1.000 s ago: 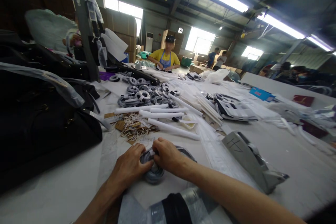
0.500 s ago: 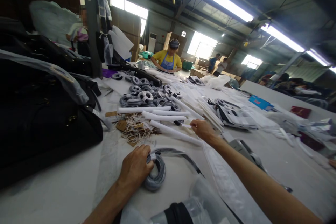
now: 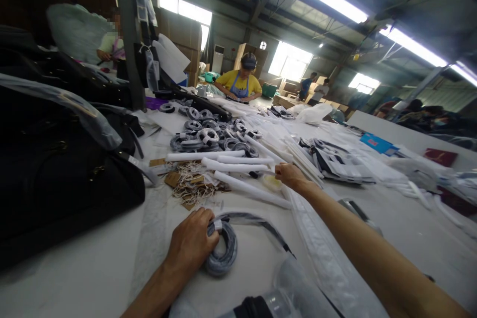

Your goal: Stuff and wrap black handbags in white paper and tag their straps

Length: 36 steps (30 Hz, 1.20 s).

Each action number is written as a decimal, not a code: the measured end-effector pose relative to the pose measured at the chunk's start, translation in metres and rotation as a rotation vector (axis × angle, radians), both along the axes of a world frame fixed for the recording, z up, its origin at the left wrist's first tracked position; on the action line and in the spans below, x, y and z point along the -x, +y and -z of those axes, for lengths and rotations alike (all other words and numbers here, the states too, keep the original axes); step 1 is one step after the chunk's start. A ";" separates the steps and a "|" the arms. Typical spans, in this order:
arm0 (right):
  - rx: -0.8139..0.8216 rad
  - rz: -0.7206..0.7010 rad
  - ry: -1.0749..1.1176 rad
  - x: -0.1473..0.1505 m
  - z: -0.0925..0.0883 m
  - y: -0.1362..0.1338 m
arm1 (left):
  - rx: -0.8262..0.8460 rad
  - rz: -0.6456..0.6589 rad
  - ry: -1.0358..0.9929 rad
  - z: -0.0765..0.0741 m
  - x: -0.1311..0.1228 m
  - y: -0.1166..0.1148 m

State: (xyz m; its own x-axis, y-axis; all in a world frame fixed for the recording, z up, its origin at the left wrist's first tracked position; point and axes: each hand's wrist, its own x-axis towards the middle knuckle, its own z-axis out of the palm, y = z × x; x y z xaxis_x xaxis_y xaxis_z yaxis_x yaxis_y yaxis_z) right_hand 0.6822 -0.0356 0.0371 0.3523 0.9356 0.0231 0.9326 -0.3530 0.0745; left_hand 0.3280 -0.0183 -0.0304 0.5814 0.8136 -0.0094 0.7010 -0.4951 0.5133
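My left hand is closed on a coiled grey-black strap in clear plastic, which rests on the table. A small white band wraps the coil near my fingertips, and the strap's loose end curves off to the right. Farther forward, my right hand has its fingers pinched on a thin pale strip that looks like tape. Just beneath it lies a yellowish, see-through round item, perhaps a tape roll. White foam tubes lie left of that hand.
More coiled straps are heaped beyond the tubes. Tags with strings lie in a tangle nearby. A large black bag stands at left. Clear plastic with a black part sits close in front. Across the table works a person in yellow.
My right hand has shifted slightly, and the yellowish round item now shows beside it. My left hand keeps its hold on the coil. The view has tilted a little.
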 end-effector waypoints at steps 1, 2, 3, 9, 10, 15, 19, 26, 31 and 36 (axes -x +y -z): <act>-0.030 0.001 0.005 0.004 -0.003 -0.005 | 0.000 -0.002 -0.007 0.000 0.000 0.000; -0.070 -0.007 0.029 0.010 -0.005 -0.012 | 0.002 -0.005 -0.014 -0.001 0.000 -0.001; -0.138 -0.030 0.086 0.020 -0.007 -0.019 | 0.005 -0.010 -0.020 -0.002 0.000 -0.001; -0.579 -0.508 0.790 0.131 -0.006 -0.076 | -0.001 -0.028 -0.079 -0.010 0.002 -0.006; -0.547 -0.607 0.812 0.150 -0.004 -0.084 | 0.001 -0.037 -0.081 -0.011 0.002 -0.006; -0.350 -0.885 0.676 0.199 0.016 -0.103 | -0.003 -0.056 -0.083 -0.010 0.007 -0.005; -0.227 -0.852 0.540 0.199 0.026 -0.104 | -0.026 -0.039 -0.093 -0.008 0.011 -0.005; -0.318 -0.616 0.571 0.211 0.025 -0.097 | -0.045 -0.039 -0.075 -0.015 0.011 -0.010; -0.418 -0.710 0.158 0.216 0.037 -0.078 | -0.071 -0.003 -0.124 -0.015 0.011 -0.017; -0.366 -0.780 0.094 0.204 0.055 -0.060 | -0.021 0.013 -0.240 -0.014 0.012 -0.016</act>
State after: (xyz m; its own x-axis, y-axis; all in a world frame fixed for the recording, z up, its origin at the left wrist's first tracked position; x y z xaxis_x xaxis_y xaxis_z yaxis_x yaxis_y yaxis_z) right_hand 0.4786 -0.0955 -0.0184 -0.3711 0.8502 0.3734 0.9152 0.4030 -0.0079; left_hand 0.3160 -0.0343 -0.0166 0.5756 0.8045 0.1468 0.5537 -0.5155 0.6540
